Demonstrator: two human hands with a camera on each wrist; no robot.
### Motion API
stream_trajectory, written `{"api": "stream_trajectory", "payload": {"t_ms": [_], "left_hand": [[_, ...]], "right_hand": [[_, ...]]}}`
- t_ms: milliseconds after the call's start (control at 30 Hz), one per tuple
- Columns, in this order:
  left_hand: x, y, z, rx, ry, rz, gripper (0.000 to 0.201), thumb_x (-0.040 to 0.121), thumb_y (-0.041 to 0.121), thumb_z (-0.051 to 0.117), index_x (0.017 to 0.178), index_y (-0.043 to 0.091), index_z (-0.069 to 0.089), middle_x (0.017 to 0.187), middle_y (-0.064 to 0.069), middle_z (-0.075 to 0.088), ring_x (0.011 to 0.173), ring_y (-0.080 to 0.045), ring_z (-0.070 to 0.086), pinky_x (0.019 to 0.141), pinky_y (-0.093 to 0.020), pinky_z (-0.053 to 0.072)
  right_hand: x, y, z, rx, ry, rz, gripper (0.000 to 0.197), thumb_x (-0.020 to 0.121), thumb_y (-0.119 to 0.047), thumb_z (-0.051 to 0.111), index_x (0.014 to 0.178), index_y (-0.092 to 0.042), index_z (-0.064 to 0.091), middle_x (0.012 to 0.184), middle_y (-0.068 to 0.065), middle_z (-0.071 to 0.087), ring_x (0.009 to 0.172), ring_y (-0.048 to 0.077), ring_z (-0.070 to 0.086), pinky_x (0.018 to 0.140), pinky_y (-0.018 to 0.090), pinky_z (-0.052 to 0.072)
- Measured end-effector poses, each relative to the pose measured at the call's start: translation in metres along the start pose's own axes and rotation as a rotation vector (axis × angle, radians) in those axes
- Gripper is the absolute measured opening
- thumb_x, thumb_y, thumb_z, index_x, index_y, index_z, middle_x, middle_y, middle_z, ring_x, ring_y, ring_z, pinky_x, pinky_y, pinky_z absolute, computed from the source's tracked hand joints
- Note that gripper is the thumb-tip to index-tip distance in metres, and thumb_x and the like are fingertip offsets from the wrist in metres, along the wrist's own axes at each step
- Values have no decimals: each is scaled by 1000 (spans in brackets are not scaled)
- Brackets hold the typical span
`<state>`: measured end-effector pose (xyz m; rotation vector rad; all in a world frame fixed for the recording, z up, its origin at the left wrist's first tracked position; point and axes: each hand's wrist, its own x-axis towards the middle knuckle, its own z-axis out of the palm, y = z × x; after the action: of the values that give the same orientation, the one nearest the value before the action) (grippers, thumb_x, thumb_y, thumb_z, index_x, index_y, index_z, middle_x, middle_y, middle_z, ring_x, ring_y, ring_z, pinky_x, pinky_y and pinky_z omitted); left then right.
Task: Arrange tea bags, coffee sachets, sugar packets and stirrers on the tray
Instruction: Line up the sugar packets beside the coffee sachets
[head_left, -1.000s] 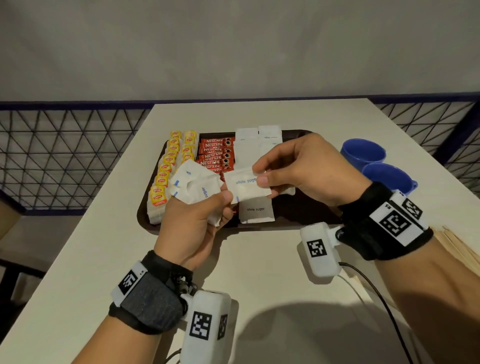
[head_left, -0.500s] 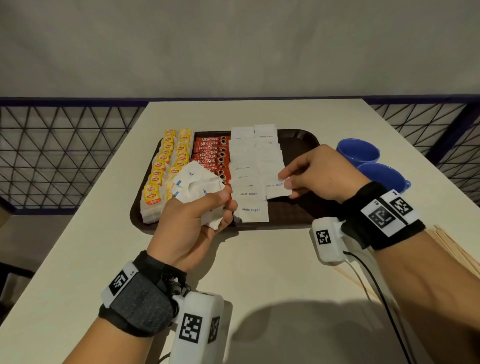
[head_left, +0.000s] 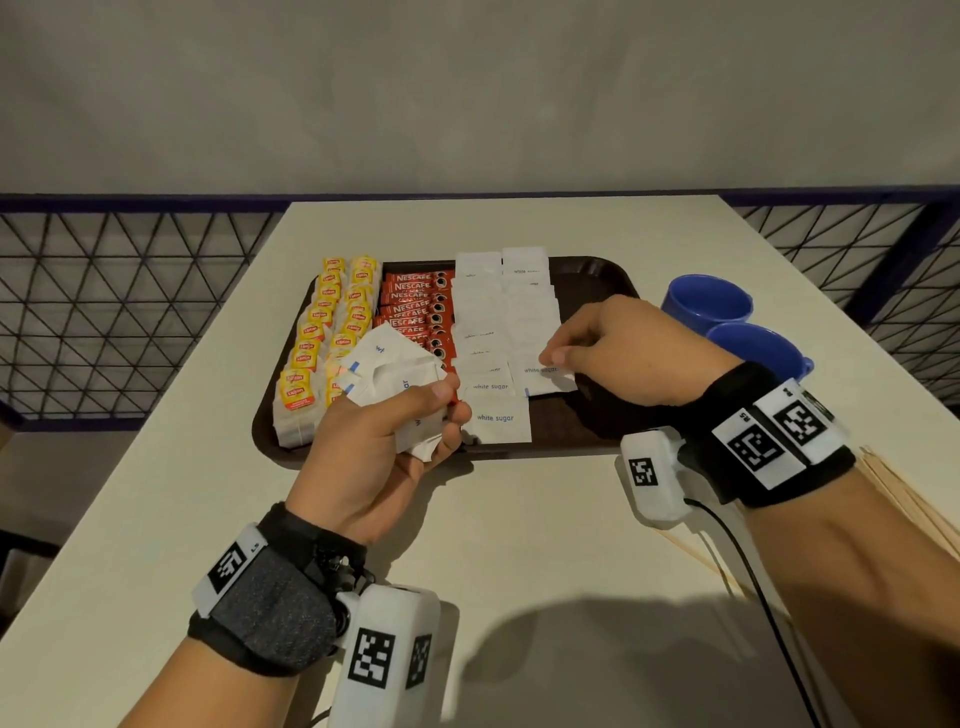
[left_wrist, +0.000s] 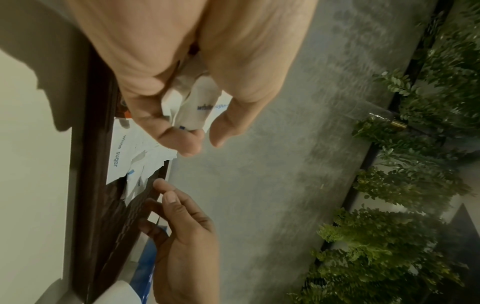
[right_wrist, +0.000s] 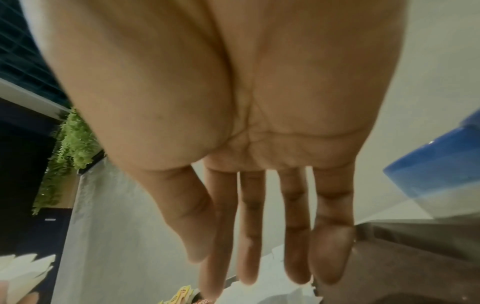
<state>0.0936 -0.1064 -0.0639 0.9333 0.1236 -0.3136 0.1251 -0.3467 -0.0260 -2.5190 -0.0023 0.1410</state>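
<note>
**Sugar packet set down; right hand releasing**

Whereas half a second ago our right hand (head_left: 618, 353) pinched a white paper sugar packet (head_left: 545, 375) just above the dark brown plastic tray (head_left: 597, 275), that packet now lies flat at the near end of the right sugar column, and the fingers (right_wrist: 249, 226) are straight and relaxed, gripping nothing; the thumb tip rests at the packet's edge. We judge one more placement complete and the sugar stage near its end.

Our left hand (head_left: 374, 452) grips a crumpled bundle of remaining white sugar packets (head_left: 395, 374) over the tray's near-left part, so further placements remain.

Yellow-tagged tea bags (head_left: 311, 338) and red coffee sachets (head_left: 415, 299) already lie in rows on the tray. The pale wooden stirrers (head_left: 904, 499) lie on the white table (head_left: 519, 545), off the tray, mostly behind our right forearm.

Limits of view: the bundle's count cannot be determined, and it covers the near ends of the tea and coffee rows. The right wrist view is blurred.
</note>
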Motion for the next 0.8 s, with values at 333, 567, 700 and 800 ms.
{"api": "stream_trajectory", "payload": {"t_ms": [333,567,700,800], "left_hand": [[0,0,-1,4,0,-8,47,73,6,73,117,-7,67,87,-13,71,75,-22,68,57,-22,57],[0,1,-1,-104,-22,-73,30,89,-6,52,117,-2,62,106,-23,71,91,-38,72,77,-39,65],[-3,0,1,-135,-102,-107,47,91,-11,28,126,-2,58,113,-26,72,101,-49,71,85,-55,61],[-5,-2,1,-44,-200,-105,50,95,-16,31,136,0,54,124,-27,70,109,-52,69,84,-55,62]], "right_hand": [[-5,-8,2,-139,-200,-9,27,105,-28,57,117,-18,79,120,-4,75,107,13,67,88,21,50],[-8,-12,-3,-14,-71,-1,24,105,-26,58,112,-23,80,111,-12,76,103,12,70,81,15,51],[-19,-26,-6,116,-30,-125,19,101,-32,64,115,-29,77,108,-17,74,100,2,69,88,17,51],[-25,-38,-2,222,-55,-210,20,95,-32,72,115,-33,74,104,-15,74,92,2,70,83,23,58]]}}
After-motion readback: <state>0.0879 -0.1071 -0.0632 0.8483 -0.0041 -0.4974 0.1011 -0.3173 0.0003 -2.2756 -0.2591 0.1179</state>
